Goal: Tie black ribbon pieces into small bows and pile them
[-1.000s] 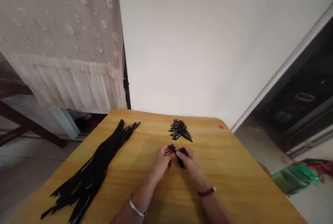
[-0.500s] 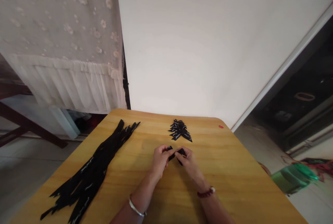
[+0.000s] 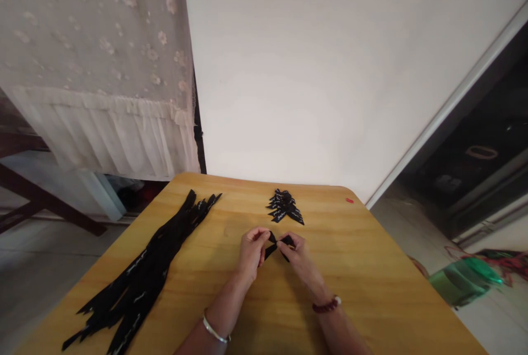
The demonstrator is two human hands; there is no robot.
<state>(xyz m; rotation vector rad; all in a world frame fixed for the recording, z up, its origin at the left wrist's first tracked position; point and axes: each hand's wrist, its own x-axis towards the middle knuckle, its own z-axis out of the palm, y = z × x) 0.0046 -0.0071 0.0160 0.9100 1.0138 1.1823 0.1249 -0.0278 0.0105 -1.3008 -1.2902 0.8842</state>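
Between my two hands is a black ribbon [image 3: 270,250] formed into a bow shape, held just above the table. My left hand [image 3: 251,250] pinches its left loop between thumb and fingers. With thumb and fingertips, my right hand [image 3: 296,250] grips the ribbon near its middle and right side. Beyond the hands lies a small stack of black ribbon bows [image 3: 284,204] with white lettering, their tails fanned out. To the left stretches a pile of long black ribbon strips [image 3: 154,259], also printed in white.
The wooden table [image 3: 355,289] meets a white wall panel [image 3: 289,69] at its far edge. A small red piece [image 3: 349,200] lies near the far right corner. A green translucent container [image 3: 464,281] stands beyond the right edge. A lace curtain [image 3: 103,69] hangs at left.
My left hand has shifted slightly left, from the ribbon's centre to its left loop, and more of the bow's middle shows. My right hand stays nearly in place.
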